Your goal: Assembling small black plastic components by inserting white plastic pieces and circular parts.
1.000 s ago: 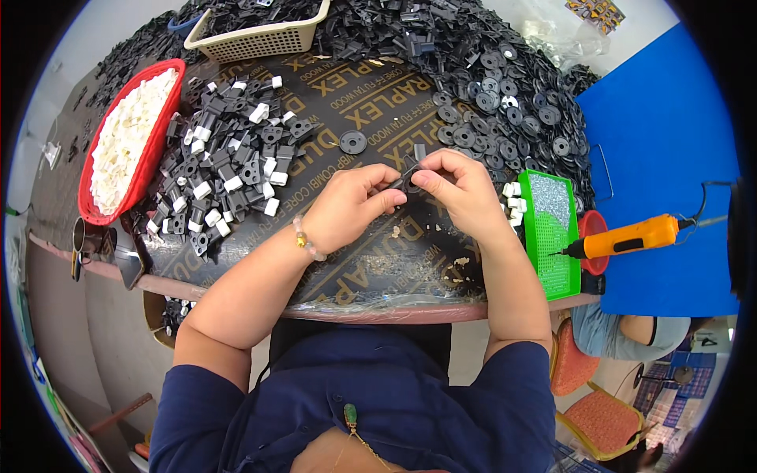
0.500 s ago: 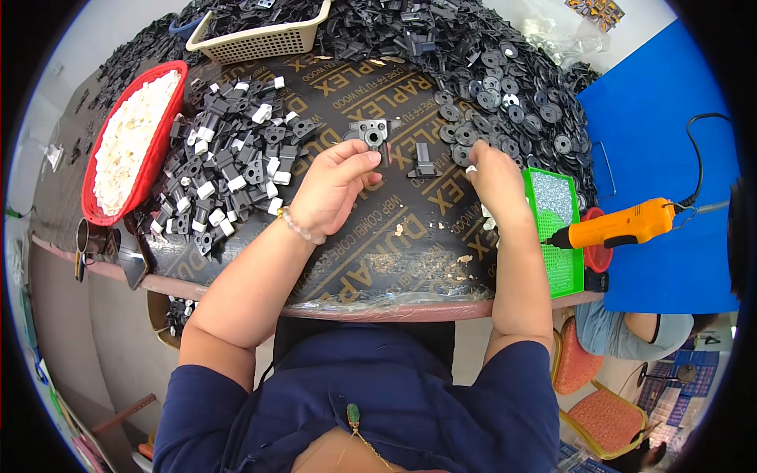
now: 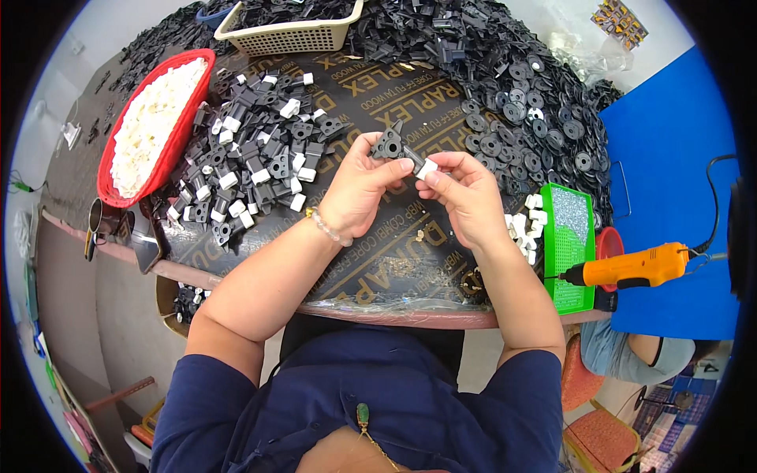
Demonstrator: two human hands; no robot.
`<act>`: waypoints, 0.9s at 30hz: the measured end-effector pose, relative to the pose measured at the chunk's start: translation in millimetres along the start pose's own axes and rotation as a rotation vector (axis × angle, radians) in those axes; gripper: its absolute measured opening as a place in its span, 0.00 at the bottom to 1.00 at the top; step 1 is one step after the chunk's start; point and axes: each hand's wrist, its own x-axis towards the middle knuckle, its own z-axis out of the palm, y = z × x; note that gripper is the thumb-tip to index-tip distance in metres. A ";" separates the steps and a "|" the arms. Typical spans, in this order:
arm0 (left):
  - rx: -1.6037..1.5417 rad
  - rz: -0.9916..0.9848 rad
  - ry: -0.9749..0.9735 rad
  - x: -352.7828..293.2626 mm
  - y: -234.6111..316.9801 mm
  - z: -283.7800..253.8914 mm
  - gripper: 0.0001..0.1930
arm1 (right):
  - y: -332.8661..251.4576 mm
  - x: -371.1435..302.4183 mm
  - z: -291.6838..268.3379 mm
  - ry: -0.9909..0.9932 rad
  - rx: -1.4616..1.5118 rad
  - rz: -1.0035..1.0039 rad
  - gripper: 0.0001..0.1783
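Between finger and thumb, my left hand [image 3: 359, 185] holds a black plastic bracket [image 3: 389, 147] with a rounded three-cornered plate and round holes. My right hand [image 3: 467, 197] pinches a small white plastic block [image 3: 426, 169] at the bracket's lower right end. The two pieces touch; my fingertips hide how far one sits over the other. Left of my hands spreads a heap of black brackets [image 3: 268, 158], many with white ends. Beside my right forearm lies a small group of loose white blocks [image 3: 532, 225].
A red basket [image 3: 206, 87] of white pieces stands left, a cream basket [image 3: 292, 41] at the back. Black discs [image 3: 516, 110] are piled far right. A green tray [image 3: 587, 260] of small metal pieces sits near an orange electric screwdriver [image 3: 639, 266]. Another person's sleeve [image 3: 611, 351] shows lower right.
My right hand has come left from beside the discs to meet my left hand, bringing the white block. The black piece that lay between my hands no longer shows on the table.
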 end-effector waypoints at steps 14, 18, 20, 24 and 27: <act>-0.192 -0.259 -0.265 -5.6 -5.0 6.8 0.18 | -17.0 12.9 -0.1 -0.344 -0.214 -0.157 0.42; -0.401 -0.354 -0.339 -3.6 0.3 5.5 0.31 | -36.4 28.6 31.2 -0.212 -0.381 -0.257 0.40; -0.358 -0.335 -0.245 0.0 -9.3 -5.3 0.30 | -37.8 40.3 60.1 -0.265 -0.493 -0.259 0.41; -0.398 -0.277 -0.082 4.4 -16.7 -19.8 0.27 | -19.1 75.2 126.6 -0.378 -0.951 -0.412 0.49; -0.428 -0.298 -0.032 8.7 -13.9 -18.4 0.28 | 26.6 112.1 146.1 -0.287 -0.961 -0.762 0.49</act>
